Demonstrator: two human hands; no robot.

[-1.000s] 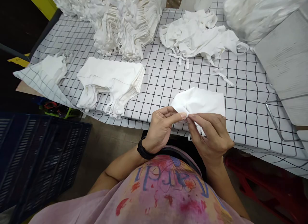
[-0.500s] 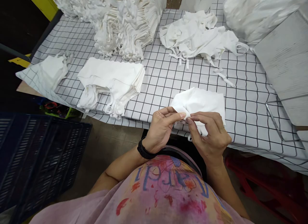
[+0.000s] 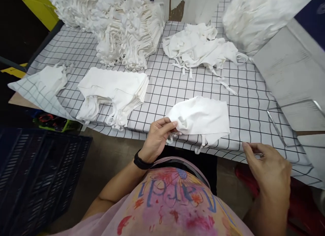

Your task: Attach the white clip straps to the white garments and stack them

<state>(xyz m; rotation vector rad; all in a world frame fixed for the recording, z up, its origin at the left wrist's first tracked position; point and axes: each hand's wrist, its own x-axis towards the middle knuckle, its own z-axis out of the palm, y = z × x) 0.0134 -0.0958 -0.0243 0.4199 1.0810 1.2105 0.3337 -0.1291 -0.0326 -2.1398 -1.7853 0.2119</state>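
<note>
The bench, under a checked cover, spreads out beyond both hands. Farthest ahead of the left hand and off to its left rises the tall heap of white straps and cloth. A looser white pile lies ahead, between the hands' lines of reach; a neat folded stack is nearer, left of the left hand. The white garment lies just right of the left hand, which pinches its near-left corner between thumb and fingers. The right hand is off the cloth to its right, fingers curled, thumb and forefinger tips close; whether they hold anything tiny, I cannot tell. The work looks like close handling of that corner; more of it would call for a steady left pinch and the right fingertips brought back leftward. Smallest, a loose strap piece lies ahead of the right hand, leftward.
</note>
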